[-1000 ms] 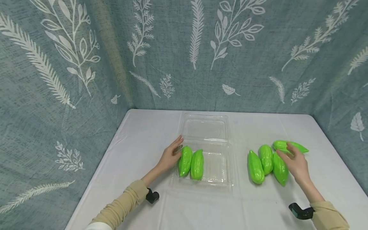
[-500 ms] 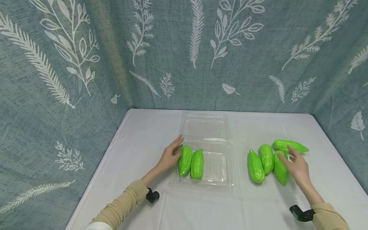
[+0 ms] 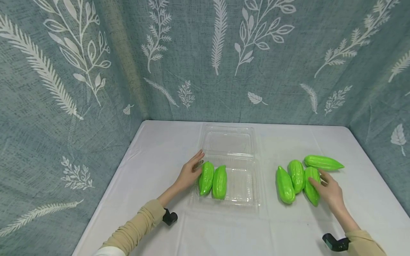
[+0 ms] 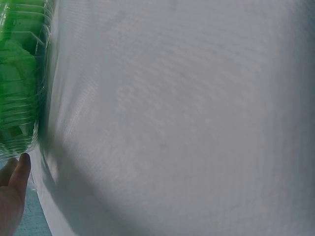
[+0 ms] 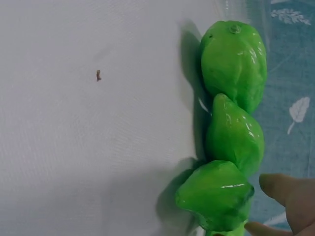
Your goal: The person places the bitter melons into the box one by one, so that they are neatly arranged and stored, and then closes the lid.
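Observation:
In the head view, my left hand point(image 3: 189, 173) rests along the left side of a clear plastic clamshell box point(image 3: 244, 203), fingers extended. Its fingertips show right at the box's wall in the left wrist view. Inside the box lie two glossy green ridged gourds, a left one point(image 3: 206, 179) and a right one point(image 3: 219, 182). My right hand point(image 3: 331, 190) has its thumb and fingers curled about a green gourd point(image 3: 311, 192) on the white cloth. The right wrist view shows that gourd point(image 5: 216, 194) with the thumb point(image 5: 280, 187) close over it.
More green gourds lie to the left of the right hand, one in the middle point(image 3: 297, 176) and one outermost point(image 3: 285, 185). Another gourd point(image 3: 323, 162) lies behind. The box's lid point(image 3: 228, 140) is folded back. A patterned curtain point(image 3: 192, 89) hangs around the table.
My right hand has come down and forward from above the gourds onto the nearest one, which has turned slightly. The left hand has stayed in place at the box.

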`<state>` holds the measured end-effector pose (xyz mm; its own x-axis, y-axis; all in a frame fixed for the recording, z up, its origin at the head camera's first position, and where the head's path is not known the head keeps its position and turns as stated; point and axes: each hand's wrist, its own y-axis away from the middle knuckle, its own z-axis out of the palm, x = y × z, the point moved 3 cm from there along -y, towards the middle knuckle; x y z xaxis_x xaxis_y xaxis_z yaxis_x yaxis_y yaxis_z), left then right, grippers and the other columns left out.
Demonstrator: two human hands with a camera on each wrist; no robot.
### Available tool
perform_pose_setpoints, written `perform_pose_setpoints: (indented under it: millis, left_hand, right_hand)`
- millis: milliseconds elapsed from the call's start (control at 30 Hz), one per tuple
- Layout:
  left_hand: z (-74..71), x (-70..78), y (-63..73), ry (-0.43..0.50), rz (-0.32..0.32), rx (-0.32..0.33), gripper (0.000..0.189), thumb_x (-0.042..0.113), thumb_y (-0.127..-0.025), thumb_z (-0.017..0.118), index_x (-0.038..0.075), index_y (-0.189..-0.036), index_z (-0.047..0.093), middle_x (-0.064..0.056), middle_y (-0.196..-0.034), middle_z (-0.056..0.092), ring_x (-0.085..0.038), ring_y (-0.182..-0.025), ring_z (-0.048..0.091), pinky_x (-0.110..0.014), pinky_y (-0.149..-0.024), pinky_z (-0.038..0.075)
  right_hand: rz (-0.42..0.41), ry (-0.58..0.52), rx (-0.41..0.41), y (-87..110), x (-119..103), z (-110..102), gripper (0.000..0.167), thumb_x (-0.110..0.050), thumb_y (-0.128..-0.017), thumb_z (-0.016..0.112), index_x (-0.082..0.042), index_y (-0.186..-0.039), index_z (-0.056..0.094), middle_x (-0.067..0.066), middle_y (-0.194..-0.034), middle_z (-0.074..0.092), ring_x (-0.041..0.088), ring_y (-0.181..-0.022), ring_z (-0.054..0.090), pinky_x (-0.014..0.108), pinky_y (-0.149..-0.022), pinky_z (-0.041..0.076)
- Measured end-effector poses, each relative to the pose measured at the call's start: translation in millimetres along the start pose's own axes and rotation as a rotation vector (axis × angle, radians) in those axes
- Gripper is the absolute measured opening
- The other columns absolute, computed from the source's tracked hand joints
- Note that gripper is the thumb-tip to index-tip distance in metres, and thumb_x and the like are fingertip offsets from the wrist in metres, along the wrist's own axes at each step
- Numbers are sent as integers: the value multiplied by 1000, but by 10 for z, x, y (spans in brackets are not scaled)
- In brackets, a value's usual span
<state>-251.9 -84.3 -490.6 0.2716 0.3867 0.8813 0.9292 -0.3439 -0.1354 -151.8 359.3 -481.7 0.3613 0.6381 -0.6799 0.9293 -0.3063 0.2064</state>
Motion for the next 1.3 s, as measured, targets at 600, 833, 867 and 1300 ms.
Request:
perform_pose_setpoints:
  millis: [600, 833, 867, 1300]
  left_hand:
    - [0, -16, 0, -4, 14, 7, 55, -5, -88, 52, -3, -141, 39, -14, -155, 27, -35, -137, 37, -41, -111, 38]
    - [1, 0, 6, -9, 1, 11, 54, -5, -89, 52, -3, -141, 39, -14, -155, 27, -34, -137, 38, -41, -112, 38]
    - [-2, 20, 13, -4, -3, 11, 54, -5, -89, 52, -3, -141, 39, -15, -155, 27, -35, -136, 38, -41, -112, 38]
    - [-104, 399, 120, 6, -15, -46, 53, -8, -89, 50, -9, -140, 37, -24, -153, 24, -41, -133, 40, -44, -111, 38]
  right_hand:
    - [23, 72, -55, 60, -73, 62, 73, -32, -99, 44, 6, -149, 6, 43, -143, 20, 57, -131, 25, 66, -108, 32]
    - [34, 62, -40, 66, -69, 83, 73, -31, -99, 44, 5, -149, 5, 42, -143, 22, 57, -130, 28, 66, -106, 34]
    - [36, 59, -38, 70, -72, 85, 73, -31, -99, 44, 4, -149, 6, 42, -143, 22, 57, -129, 28, 66, -106, 34]
    - [47, 43, -3, 108, -77, 105, 72, -28, -98, 46, 4, -149, 7, 41, -143, 23, 56, -129, 30, 65, -104, 37]
